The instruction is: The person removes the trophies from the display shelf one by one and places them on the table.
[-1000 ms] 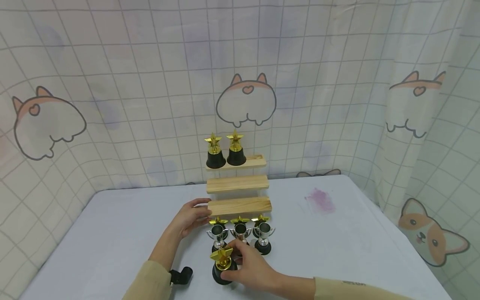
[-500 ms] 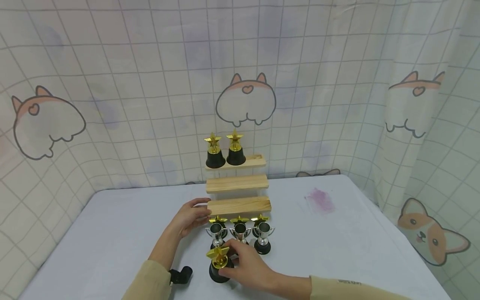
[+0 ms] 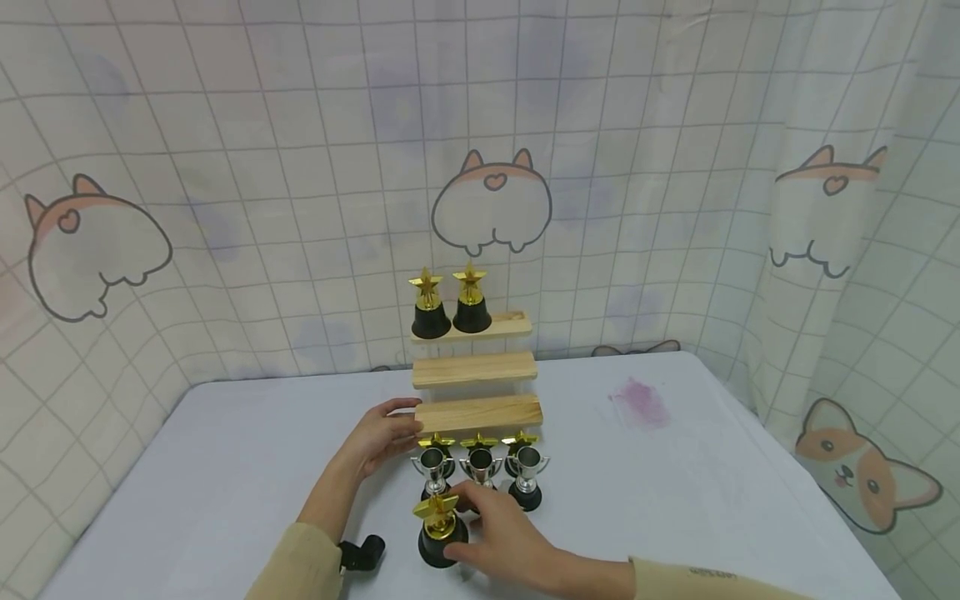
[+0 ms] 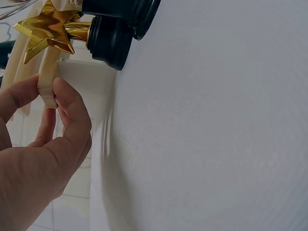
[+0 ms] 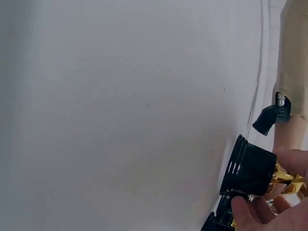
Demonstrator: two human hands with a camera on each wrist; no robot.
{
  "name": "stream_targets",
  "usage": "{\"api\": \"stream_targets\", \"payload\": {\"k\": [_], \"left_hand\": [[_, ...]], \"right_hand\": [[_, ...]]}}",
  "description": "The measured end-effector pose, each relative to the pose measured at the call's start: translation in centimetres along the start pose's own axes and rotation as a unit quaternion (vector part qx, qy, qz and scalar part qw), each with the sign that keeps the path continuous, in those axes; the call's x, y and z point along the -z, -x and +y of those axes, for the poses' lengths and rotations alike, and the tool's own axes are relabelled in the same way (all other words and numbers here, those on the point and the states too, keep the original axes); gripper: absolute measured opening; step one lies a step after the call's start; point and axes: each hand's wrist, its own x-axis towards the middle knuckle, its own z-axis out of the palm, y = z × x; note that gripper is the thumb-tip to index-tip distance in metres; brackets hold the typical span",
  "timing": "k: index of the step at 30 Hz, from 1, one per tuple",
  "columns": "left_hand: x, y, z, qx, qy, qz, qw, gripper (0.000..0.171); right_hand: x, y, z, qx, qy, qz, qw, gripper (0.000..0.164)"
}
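My left hand (image 3: 384,437) pinches the left end of the lowest wooden step (image 3: 480,412) of a tiered display stand. In the left wrist view, thumb and fingers lie on either side of that plank end (image 4: 47,89). My right hand (image 3: 510,537) holds a gold star trophy (image 3: 438,533) by its black base, upright at the front of the group. The right wrist view has the black base (image 5: 250,166) between thumb and fingers. Just behind stand silver cup trophies (image 3: 527,475) in a row, and gold star trophies (image 3: 520,439) behind those, partly hidden.
Two gold star trophies (image 3: 471,304) stand on the left part of the top step (image 3: 513,323). The middle step (image 3: 475,369) is bare wood. A white cloth covers the table (image 3: 637,492); a patterned curtain (image 3: 300,208) hangs around it. A black wrist camera (image 3: 363,552) sits by the left sleeve.
The right hand has shifted the front star trophy slightly to the left, mostly in the first half second. The left hand stays on the lowest step.
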Motion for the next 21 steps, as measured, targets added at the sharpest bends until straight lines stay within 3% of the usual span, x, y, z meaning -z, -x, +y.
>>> {"api": "stream_targets", "payload": {"k": [13,21], "left_hand": [[0.0,0.0,-0.1,0.001,-0.002,0.002,1.0000,0.054],[0.0,0.2,-0.1,-0.007,-0.003,-0.004,1.0000,0.056]], "right_hand": [[2.7,1.9,-1.9,0.047,0.006,-0.014,0.999,0.036],[5.3,1.1,-4.2,0.128,-0.013,0.039,0.991,0.028]]}}
